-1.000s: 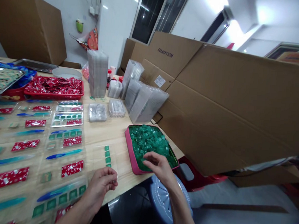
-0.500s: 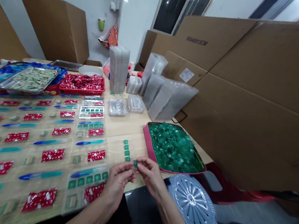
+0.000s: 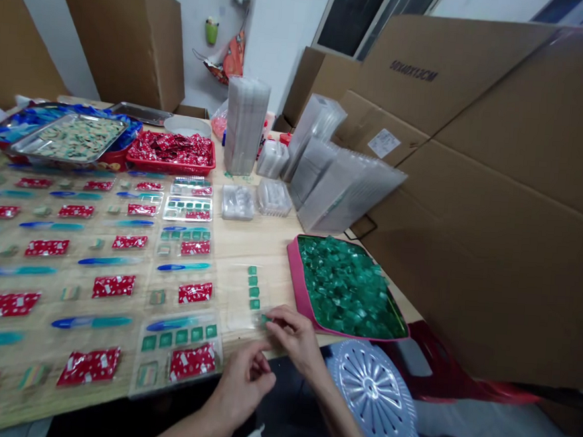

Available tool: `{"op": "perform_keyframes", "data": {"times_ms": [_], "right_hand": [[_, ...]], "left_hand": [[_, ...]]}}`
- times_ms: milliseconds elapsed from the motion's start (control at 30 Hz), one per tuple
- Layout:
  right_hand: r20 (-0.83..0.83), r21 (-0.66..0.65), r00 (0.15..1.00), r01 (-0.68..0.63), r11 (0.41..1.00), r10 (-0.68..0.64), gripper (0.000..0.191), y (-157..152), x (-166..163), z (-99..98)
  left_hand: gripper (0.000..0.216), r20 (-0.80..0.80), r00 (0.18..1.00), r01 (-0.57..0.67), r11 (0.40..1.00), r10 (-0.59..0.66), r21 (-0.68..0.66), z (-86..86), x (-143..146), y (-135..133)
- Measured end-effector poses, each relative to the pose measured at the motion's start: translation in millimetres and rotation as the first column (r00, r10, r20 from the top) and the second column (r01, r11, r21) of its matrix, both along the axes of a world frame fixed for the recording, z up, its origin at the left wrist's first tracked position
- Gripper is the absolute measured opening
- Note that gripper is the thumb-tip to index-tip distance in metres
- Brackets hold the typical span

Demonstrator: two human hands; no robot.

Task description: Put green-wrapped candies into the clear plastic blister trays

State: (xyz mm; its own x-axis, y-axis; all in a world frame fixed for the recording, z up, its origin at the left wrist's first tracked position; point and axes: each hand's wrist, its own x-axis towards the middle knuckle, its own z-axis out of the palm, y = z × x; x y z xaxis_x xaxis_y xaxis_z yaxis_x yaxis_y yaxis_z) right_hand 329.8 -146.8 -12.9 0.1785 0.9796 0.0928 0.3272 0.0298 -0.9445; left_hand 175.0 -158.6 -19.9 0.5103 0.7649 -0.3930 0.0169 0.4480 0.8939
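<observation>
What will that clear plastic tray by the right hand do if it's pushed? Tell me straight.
The clear tray looks thin and nearly empty, so it will probably slide easily on the smooth table. It will likely flex if lifted by one edge. The small green pieces could jump out; the right hand steadies it.

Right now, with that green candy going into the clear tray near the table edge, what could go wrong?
The clear plastic blister tray lies close to the wooden table's front edge; a nudge from the right hand might slide it off. The small green wrapped candy is pinched only at the fingertips and could slip. The heaped pink tray of green candies also overhangs the edge.
</observation>
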Motion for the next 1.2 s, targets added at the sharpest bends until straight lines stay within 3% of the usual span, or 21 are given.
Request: {"op": "perform_keyframes", "data": {"times_ms": [133, 300, 433, 533, 600, 700, 833, 900, 933, 967, 1000, 1033, 1100, 1133, 1200], "right_hand": [[0.31, 0.094, 0.94, -0.179, 0.979, 0.142, 0.014, 9.4, -4.6, -2.0], [0.502, 0.03, 0.826, -0.312, 0.95, 0.256, 0.019, 17.3, -6.4, -3.6], [0.422, 0.039, 0.877, -0.27, 0.962, 0.229, 0.019, 13.8, -5.6, 8.9], [0.198, -0.005, 0.974, -0.114, 0.993, 0.113, 0.016, 8.5, -9.0, 23.8], [0.001, -0.11, 0.995, -0.101, 0.989, 0.102, 0.017, 5.9, -13.6, 30.4], [-0.169, -0.16, 0.983, -0.101, 0.982, 0.074, 0.023, 4.5, -21.6, 31.3], [-0.129, -0.077, 0.991, 0.017, 0.997, -0.027, 0.012, 12.8, -21.3, 27.4], [-0.06, -0.014, 0.997, 0.051, 0.999, -0.052, 0.014, 27.6, -10.8, 32.5], [-0.001, 0.02, 0.998, 0.069, 0.997, -0.069, 0.017, 38.9, -2.5, 37.8], [0.079, 0.053, 0.993, 0.088, 0.995, -0.092, 0.019, 52.7, 7.5, 44.7], [0.178, 0.085, 0.975, 0.119, 0.989, -0.133, 0.022, 68.3, 18.7, 52.6], [0.311, 0.125, 0.932, 0.156, 0.98, -0.188, 0.024, 85.1, 30.3, 60.9], [0.572, 0.173, 0.767, 0.235, 0.957, -0.292, 0.019, 117.4, 50.9, 74.8], [0.679, 0.152, 0.68, 0.239, 0.959, -0.277, 0.021, 130.9, 58.2, 78.7], [0.809, 0.048, 0.568, 0.192, 0.98, -0.152, 0.03, 149.1, 63.7, 78.0]], "left_hand": [[0.022, 0.013, 1.0, 0.014, 0.993, -0.013, -0.114, 13.3, -6.2, 1.6], [0.013, 0.113, 0.992, -0.032, 0.964, 0.063, -0.263, 38.8, -11.4, 9.9], [0.025, 0.277, 0.914, -0.128, 0.857, 0.298, -0.499, 46.7, -15.9, 29.0], [0.027, 0.308, 0.856, -0.182, 0.799, 0.416, -0.573, 44.6, -19.1, 44.1], [0.025, 0.338, 0.831, -0.188, 0.794, 0.442, -0.578, 43.1, -19.1, 49.6], [0.025, 0.399, 0.808, -0.174, 0.822, 0.434, -0.542, 45.3, -16.8, 50.6], [0.029, 0.397, 0.846, -0.197, 0.901, 0.355, -0.387, 54.9, -19.2, 49.6], [0.028, 0.244, 0.94, -0.209, 0.968, 0.238, -0.141, 57.4, -23.1, 52.1], [0.024, 0.099, 0.983, -0.161, 0.985, 0.155, 0.061, 57.3, -24.6, 54.2], [0.018, -0.09, 0.994, -0.041, 0.957, 0.069, 0.286, 56.2, -25.2, 56.8], [0.013, -0.303, 0.953, 0.147, 0.863, 0.007, 0.483, 54.3, -24.7, 59.5], [0.01, -0.51, 0.86, 0.368, 0.708, -0.013, 0.603, 51.6, -22.9, 62.3], [0.013, -0.789, 0.612, 0.732, 0.346, 0.045, 0.587, 45.0, -15.9, 67.0], [0.015, -0.855, 0.511, 0.829, 0.212, 0.086, 0.517, 41.5, -11.2, 68.7], [0.013, -0.904, 0.408, 0.906, 0.066, 0.13, 0.418, 35.1, -2.1, 70.4]]}}
